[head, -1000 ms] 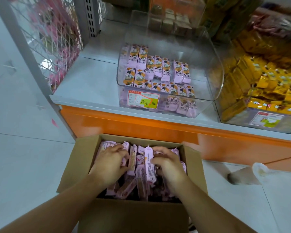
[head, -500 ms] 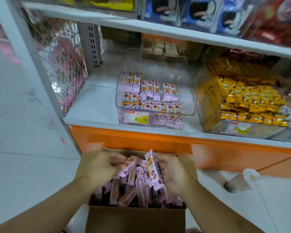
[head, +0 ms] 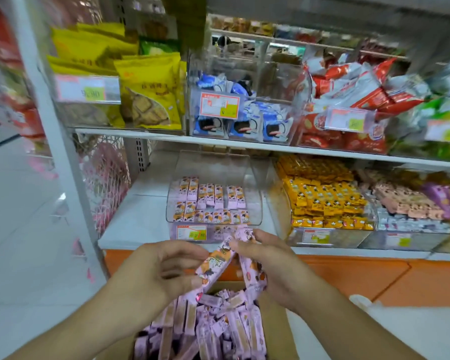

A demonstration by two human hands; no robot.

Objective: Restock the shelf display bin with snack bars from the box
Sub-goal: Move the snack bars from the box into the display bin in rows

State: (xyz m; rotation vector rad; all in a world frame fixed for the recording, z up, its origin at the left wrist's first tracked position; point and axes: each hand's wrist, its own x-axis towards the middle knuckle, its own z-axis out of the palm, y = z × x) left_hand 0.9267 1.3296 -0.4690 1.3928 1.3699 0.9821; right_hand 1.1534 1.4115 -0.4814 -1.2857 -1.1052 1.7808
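Both hands (head: 218, 266) lifted snack bars (head: 215, 265) above box (head: 276, 320).

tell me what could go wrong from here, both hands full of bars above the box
1. The left hand and right hand hold a loose bunch of snack bars pointing different ways; one could slip out on the way to the bin.
2. The clear bin has a raised front wall and neat rows inside, so a dropped handful may catch the rim or scatter them.
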